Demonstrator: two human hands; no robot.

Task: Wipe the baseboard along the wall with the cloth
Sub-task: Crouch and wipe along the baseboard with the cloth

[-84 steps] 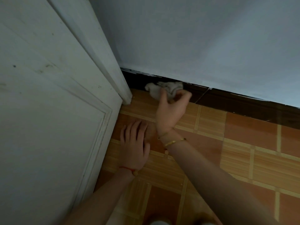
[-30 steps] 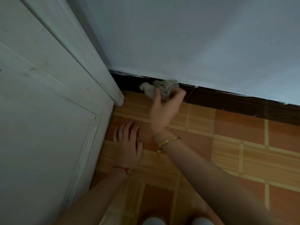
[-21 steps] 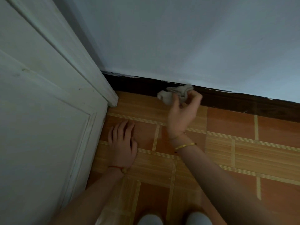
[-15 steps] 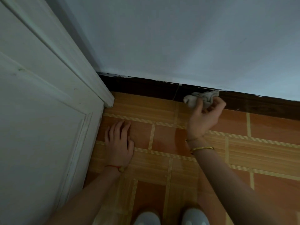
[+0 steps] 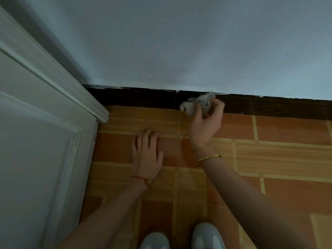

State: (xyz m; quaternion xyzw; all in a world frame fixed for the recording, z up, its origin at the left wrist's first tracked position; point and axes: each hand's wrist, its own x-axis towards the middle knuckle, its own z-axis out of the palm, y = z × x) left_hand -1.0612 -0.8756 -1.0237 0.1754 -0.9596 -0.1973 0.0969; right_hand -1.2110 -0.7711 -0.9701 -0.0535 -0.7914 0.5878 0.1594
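A dark brown baseboard (image 5: pixel 136 97) runs along the foot of the pale wall, with chipped paint on its top edge and a vertical seam near the middle. My right hand (image 5: pixel 204 123) grips a crumpled grey-white cloth (image 5: pixel 199 103) and presses it against the baseboard just right of that seam. My left hand (image 5: pixel 147 155) lies flat on the floor tiles, fingers spread, below and left of the cloth; it looks slightly blurred.
A white panelled door (image 5: pixel 36 141) and its frame (image 5: pixel 100 114) fill the left side and meet the baseboard in the corner. Orange and wood-pattern floor tiles (image 5: pixel 269 159) stretch to the right. Two grey shoes (image 5: pixel 181 238) show at the bottom edge.
My right hand has carried the cloth rightward along the baseboard, from near the door frame to past the seam. My left hand has shifted right on the floor, away from the door.
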